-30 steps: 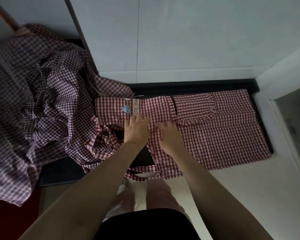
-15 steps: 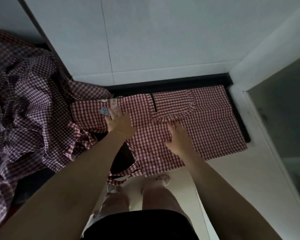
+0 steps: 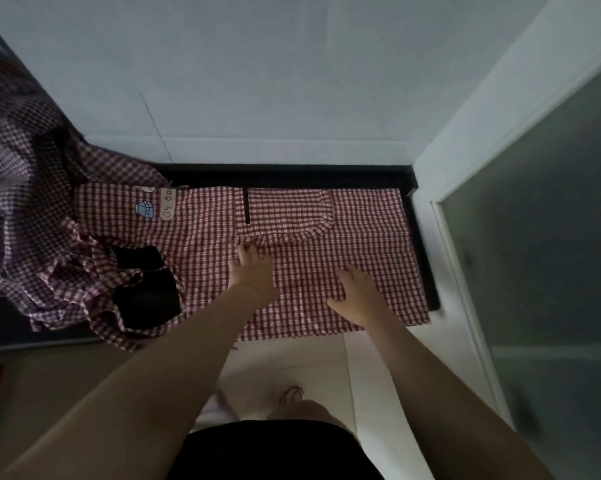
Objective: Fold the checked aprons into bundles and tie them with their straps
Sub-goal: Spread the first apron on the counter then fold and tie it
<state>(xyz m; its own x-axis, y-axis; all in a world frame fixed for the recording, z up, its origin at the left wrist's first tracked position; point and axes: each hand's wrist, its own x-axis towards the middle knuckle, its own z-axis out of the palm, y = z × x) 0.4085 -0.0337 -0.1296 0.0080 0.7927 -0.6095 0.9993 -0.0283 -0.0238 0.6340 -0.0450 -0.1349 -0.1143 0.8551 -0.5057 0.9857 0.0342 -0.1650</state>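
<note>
1. Where the dark countertop [image 3: 292, 174] crosses the middle of the frame, a red checked apron [image 3: 368, 237] lies spread flat, its near edge hanging over the counter's front.
2. Left hand [image 3: 252, 268] rests palm down at the apron's centre, fingers straight, grasping nothing, fingertips at the ruffled pocket [image 3: 288, 216].
3. Right hand [image 3: 356, 294] lies flat on the cloth lower right of it, fingers relaxed.
4. A heap of checked aprons [image 3: 25, 202] fills the left of the frame.
5. A blue patch [image 3: 145, 209] shows on the bib.
</note>
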